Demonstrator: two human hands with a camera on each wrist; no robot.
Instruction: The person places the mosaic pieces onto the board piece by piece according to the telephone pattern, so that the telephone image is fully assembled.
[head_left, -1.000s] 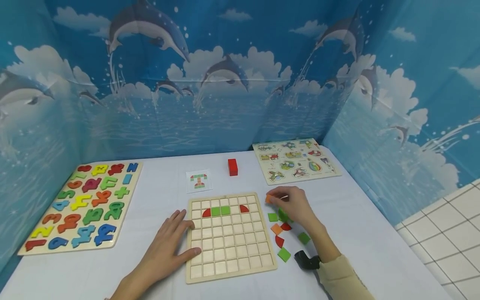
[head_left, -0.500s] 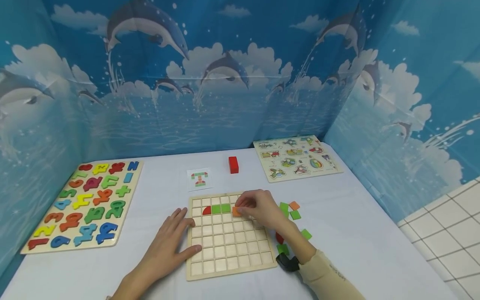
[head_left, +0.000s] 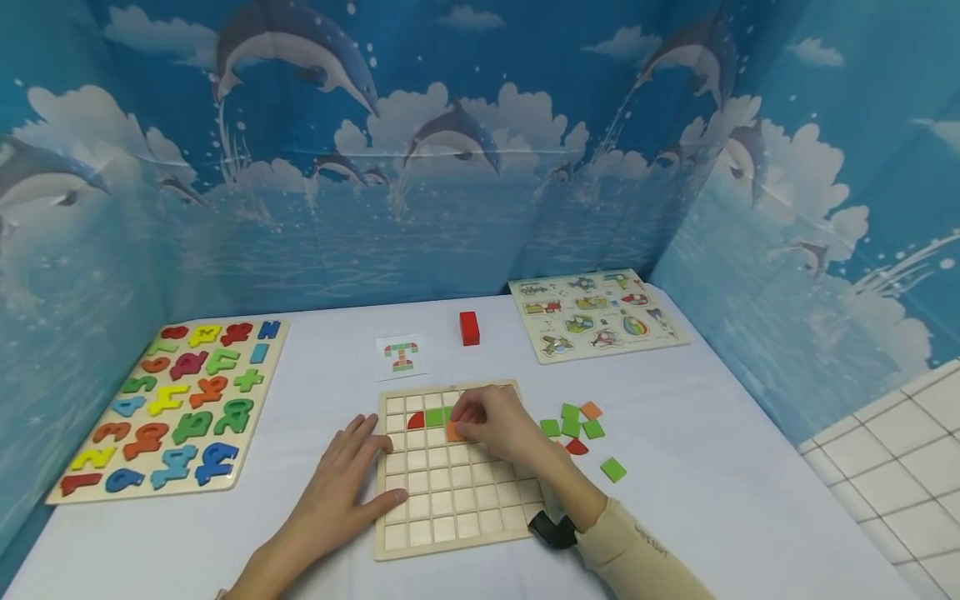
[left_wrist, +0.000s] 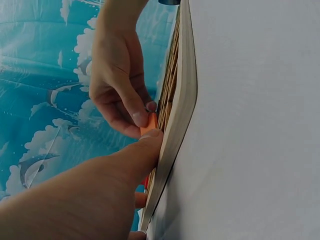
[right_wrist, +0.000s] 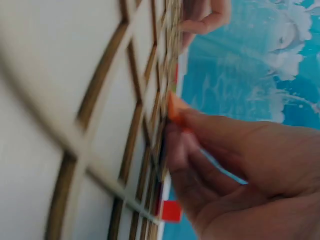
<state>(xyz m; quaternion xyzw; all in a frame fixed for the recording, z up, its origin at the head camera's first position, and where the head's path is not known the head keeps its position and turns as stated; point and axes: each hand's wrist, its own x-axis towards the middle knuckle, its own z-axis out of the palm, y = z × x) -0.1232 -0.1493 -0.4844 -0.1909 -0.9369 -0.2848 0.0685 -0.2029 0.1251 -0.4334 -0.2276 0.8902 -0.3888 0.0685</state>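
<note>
My right hand (head_left: 498,423) pinches an orange square tile (head_left: 453,432) between thumb and fingers, low over the upper middle of a wooden grid board (head_left: 442,504). In the right wrist view the orange tile (right_wrist: 176,107) is tilted, one corner right at the grid. My left hand (head_left: 337,475) rests along the board's left edge, fingers spread and thumb on the rim. In the grid's second row lie a red quarter-round tile (head_left: 416,421) and green square tiles (head_left: 433,417). The right hand hides the cells to their right. Behind the board lies a pattern card (head_left: 401,357).
Right of the board are loose tiles: several green squares (head_left: 613,469), an orange square (head_left: 591,410) and a red piece (head_left: 577,447). A red block (head_left: 469,328) stands behind. A number puzzle (head_left: 251,442) lies left, a vehicle puzzle (head_left: 648,342) back right.
My right hand has carried the orange tile leftward from beside the loose tiles to over the board's second and third rows. My left hand has stayed on the board's edge.
</note>
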